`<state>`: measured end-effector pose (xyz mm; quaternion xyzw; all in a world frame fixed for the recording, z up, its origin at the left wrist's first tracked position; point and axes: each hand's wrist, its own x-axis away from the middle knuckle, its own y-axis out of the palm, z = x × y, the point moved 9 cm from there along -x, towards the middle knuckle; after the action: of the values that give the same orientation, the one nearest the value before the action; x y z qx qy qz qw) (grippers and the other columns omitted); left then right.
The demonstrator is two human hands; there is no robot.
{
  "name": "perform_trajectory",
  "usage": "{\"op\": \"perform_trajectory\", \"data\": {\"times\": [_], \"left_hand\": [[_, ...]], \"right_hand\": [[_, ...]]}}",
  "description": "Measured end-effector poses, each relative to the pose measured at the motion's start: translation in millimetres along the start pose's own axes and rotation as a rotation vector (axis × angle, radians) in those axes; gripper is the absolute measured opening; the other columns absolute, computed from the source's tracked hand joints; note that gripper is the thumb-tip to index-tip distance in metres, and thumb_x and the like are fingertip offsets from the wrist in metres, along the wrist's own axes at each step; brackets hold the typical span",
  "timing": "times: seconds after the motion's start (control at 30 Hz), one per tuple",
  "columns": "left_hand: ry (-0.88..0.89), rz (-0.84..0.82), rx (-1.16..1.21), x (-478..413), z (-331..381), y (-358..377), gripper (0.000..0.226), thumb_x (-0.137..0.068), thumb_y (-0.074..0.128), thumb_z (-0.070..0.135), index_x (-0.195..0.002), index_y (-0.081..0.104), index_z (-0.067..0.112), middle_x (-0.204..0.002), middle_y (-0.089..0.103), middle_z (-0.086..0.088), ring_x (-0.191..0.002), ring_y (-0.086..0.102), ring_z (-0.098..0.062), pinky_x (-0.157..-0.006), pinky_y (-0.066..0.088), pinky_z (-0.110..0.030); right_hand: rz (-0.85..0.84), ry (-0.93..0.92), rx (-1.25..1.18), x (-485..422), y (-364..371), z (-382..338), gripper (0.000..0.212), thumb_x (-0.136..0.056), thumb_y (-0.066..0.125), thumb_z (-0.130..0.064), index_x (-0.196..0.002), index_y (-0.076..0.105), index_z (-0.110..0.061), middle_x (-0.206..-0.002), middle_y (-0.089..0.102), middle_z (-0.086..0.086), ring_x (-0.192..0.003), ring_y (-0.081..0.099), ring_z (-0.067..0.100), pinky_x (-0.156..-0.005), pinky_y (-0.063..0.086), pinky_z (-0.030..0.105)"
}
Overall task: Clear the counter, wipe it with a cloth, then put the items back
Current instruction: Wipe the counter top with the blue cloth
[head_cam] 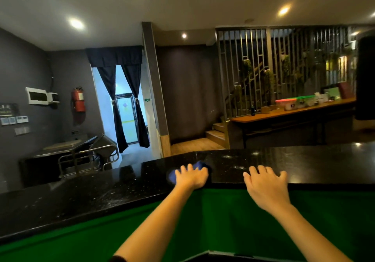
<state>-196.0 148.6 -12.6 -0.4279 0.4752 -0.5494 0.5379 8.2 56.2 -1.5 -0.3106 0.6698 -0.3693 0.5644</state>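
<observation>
A single wide-angle camera sits on the person's head. It is close behind the black counter (101, 196) and faces forward across it, tilted only slightly down, so the ceiling fills the top. Both forearms enter from the bottom edge, with the left hand (191, 177) and right hand (265, 186) near the centre. Farther off are a curtained doorway (125, 107) at left and a long table (284, 115) at right.

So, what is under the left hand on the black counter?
A crumpled blue cloth lies under the left hand, pressed on the glossy black stone counter. Only its edges show around the hand, which covers its middle.
</observation>
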Motion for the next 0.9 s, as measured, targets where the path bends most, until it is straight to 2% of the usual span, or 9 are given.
{"op": "perform_trajectory", "data": {"times": [0.07,0.13,0.27,0.37,0.43,0.5,0.67,0.77,0.9], "left_hand": [[0.052,-0.029,0.029,-4.5,38.8,6.3,0.059,-0.095,0.017,0.042,-0.147,0.027,0.017,-0.158,0.016,-0.007,-0.145,0.011,-0.031,-0.116,0.003,-0.050],[0.124,-0.090,0.029,-8.9,77.4,14.8,0.058,-0.095,0.017,0.041,-0.147,0.028,0.018,-0.159,0.013,-0.008,-0.146,0.007,-0.032,-0.116,0.001,-0.051],[0.271,-0.190,0.059,-1.4,133.5,24.6,0.056,-0.096,0.018,0.040,-0.149,0.024,0.021,-0.160,0.007,-0.004,-0.147,0.001,-0.029,-0.116,-0.003,-0.051],[0.298,-0.207,0.082,8.7,127.8,19.2,0.049,-0.098,0.018,0.034,-0.143,0.033,0.021,-0.158,0.016,-0.005,-0.146,0.008,-0.031,-0.116,0.003,-0.052],[0.274,-0.132,0.072,11.4,103.3,8.6,0.044,-0.099,0.020,0.029,-0.137,0.039,0.018,-0.154,0.025,-0.010,-0.143,0.018,-0.033,-0.115,0.012,-0.051],[0.191,-0.073,0.085,9.4,66.1,0.5,0.046,-0.099,0.021,0.030,-0.140,0.036,0.017,-0.153,0.027,-0.013,-0.142,0.020,-0.031,-0.116,0.013,-0.046],[0.018,-0.064,0.090,-8.4,14.1,-1.3,0.057,-0.096,0.019,0.040,-0.150,0.018,0.021,-0.160,0.011,-0.002,-0.147,0.005,-0.026,-0.118,0.002,-0.047],[-0.056,-0.067,0.087,-10.2,29.8,1.3,0.063,-0.096,0.021,0.045,-0.151,0.013,0.016,-0.160,0.007,-0.004,-0.148,0.002,-0.028,-0.118,0.000,-0.046],[-0.010,-0.078,0.054,-4.7,78.7,2.8,0.064,-0.097,0.021,0.044,-0.151,0.013,0.012,-0.160,0.007,-0.008,-0.147,0.003,-0.030,-0.119,0.001,-0.045]], "right_hand": [[0.042,-0.043,0.047,-0.1,3.5,-4.4,0.056,-0.091,0.013,-0.041,-0.093,0.065,-0.020,-0.090,0.067,0.004,-0.085,0.064,0.027,-0.076,0.039,0.046],[0.124,-0.049,0.057,0.7,3.4,-3.4,0.048,-0.089,0.022,-0.038,-0.078,0.064,-0.017,-0.076,0.064,0.007,-0.070,0.062,0.031,-0.068,0.037,0.044],[0.132,-0.025,0.051,-3.0,1.6,0.7,0.039,-0.085,0.033,-0.036,-0.074,0.063,-0.013,-0.069,0.062,0.009,-0.062,0.060,0.032,-0.064,0.039,0.043],[0.050,-0.065,0.045,-4.3,2.0,-0.4,0.041,-0.092,0.029,-0.040,-0.090,0.062,-0.016,-0.090,0.066,0.007,-0.084,0.063,0.030,-0.075,0.043,0.047],[-0.038,-0.092,-0.056,-8.7,3.6,4.9,0.039,-0.098,0.026,-0.044,-0.112,0.055,-0.022,-0.118,0.060,0.000,-0.112,0.055,0.023,-0.090,0.036,0.045],[-0.118,-0.107,-0.153,-9.6,3.1,21.4,0.039,-0.100,0.028,-0.045,-0.124,0.052,-0.024,-0.132,0.054,-0.004,-0.123,0.048,0.020,-0.095,0.034,0.042],[0.000,0.084,0.076,6.9,-14.9,130.5,0.042,-0.098,0.025,-0.046,-0.121,0.053,-0.024,-0.126,0.058,-0.002,-0.119,0.051,0.020,-0.095,0.039,0.039],[-0.043,0.064,0.027,7.9,-9.5,139.9,0.042,-0.098,0.022,-0.045,-0.121,0.051,-0.026,-0.126,0.055,-0.006,-0.120,0.048,0.016,-0.098,0.032,0.042],[-0.042,0.081,-0.043,4.5,-11.4,135.9,0.036,-0.099,0.026,-0.043,-0.114,0.053,-0.026,-0.122,0.055,-0.004,-0.117,0.048,0.017,-0.097,0.027,0.046]]}}
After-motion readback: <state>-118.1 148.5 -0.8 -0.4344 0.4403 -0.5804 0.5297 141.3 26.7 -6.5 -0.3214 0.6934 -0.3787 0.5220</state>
